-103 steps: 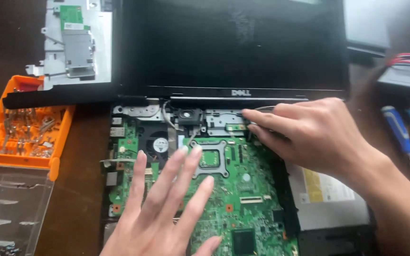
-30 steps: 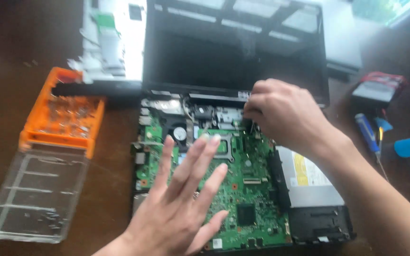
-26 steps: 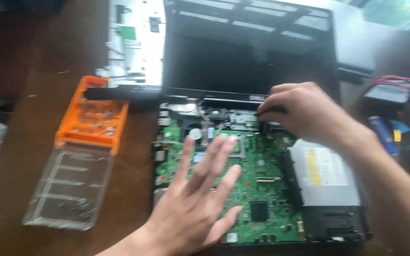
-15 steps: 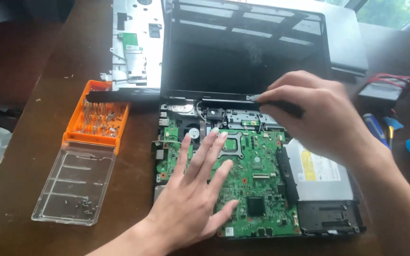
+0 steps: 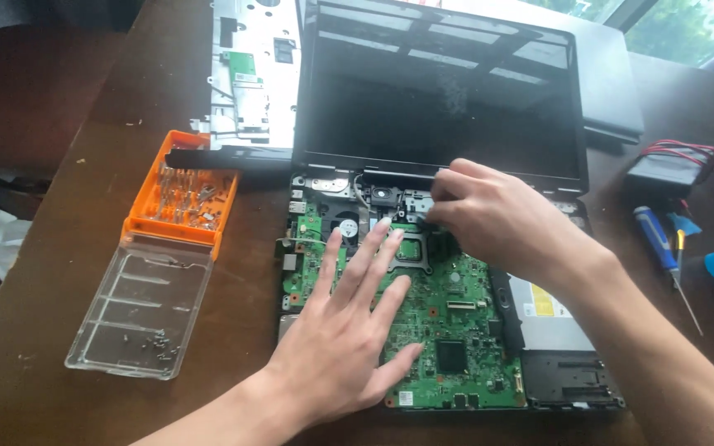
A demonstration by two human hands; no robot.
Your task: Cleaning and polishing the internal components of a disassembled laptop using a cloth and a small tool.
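Note:
A dismantled laptop lies on the brown table, its green motherboard (image 5: pixel 456 330) bare and its black screen (image 5: pixel 440 99) tilted up behind. My left hand (image 5: pixel 349 330) rests flat on the board, fingers spread, holding nothing. My right hand (image 5: pixel 489 219) is curled at the board's top edge, just below the screen hinge. Its fingertips pinch at a small metal part near the fan (image 5: pixel 346 225); what they grip is hidden.
An orange bit case (image 5: pixel 182 194) with a clear open lid (image 5: pixel 138 310) lies left of the laptop. A grey cover panel (image 5: pixel 249 74) lies at the back. A silver optical drive (image 5: pixel 555 318) sits beside the board. A blue screwdriver (image 5: pixel 659 244) and a black battery box (image 5: pixel 671 169) are on the right.
The view has swung so the laptop sits more central. My right hand has dropped from the hinge bar to the board's top edge. My left hand stays flat on the board.

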